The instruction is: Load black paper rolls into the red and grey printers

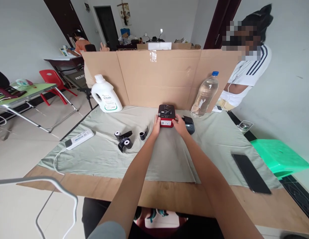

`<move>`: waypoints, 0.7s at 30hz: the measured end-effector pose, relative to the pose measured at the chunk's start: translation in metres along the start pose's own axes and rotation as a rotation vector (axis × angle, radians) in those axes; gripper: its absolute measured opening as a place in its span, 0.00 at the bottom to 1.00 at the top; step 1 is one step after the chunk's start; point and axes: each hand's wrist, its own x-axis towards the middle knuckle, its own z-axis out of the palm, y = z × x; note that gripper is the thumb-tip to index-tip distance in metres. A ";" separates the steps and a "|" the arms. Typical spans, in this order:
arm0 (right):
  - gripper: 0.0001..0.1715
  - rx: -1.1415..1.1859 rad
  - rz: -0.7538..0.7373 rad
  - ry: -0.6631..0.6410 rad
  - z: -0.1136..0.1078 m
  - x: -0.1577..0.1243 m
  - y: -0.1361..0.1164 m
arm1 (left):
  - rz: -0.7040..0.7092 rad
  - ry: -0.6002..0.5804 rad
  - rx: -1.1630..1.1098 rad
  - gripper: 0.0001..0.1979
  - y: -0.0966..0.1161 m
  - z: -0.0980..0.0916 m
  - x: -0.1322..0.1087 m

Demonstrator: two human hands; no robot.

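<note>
Left hand [156, 125] and right hand [179, 125] grip the red-and-black box [166, 116] by opposite sides, fingers on its edges, box at the cloth's [166, 159] far side before the cardboard [159, 79], dark gadget [190, 126] beside right hand.

a white jug [107, 95] stands before the left of a cardboard panel [159, 78], a clear bottle [205, 94] with a blue cap [215, 73] before its right. on the grey-green cloth [94, 161] lie a white power strip [80, 138] at left and a dark phone [250, 172] at right; a green stool [279, 154] stands beside the table [166, 196].
</note>
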 end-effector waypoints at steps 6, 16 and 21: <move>0.57 -0.530 0.276 0.219 -0.038 -0.027 0.009 | -0.031 -0.068 0.126 0.40 -0.012 -0.023 -0.065; 0.54 -0.495 0.266 0.205 -0.045 -0.095 -0.018 | 0.071 -0.139 0.373 0.33 -0.003 -0.027 -0.122; 0.54 -0.409 0.164 0.249 -0.027 -0.164 -0.049 | 0.114 -0.103 0.509 0.23 0.001 -0.025 -0.133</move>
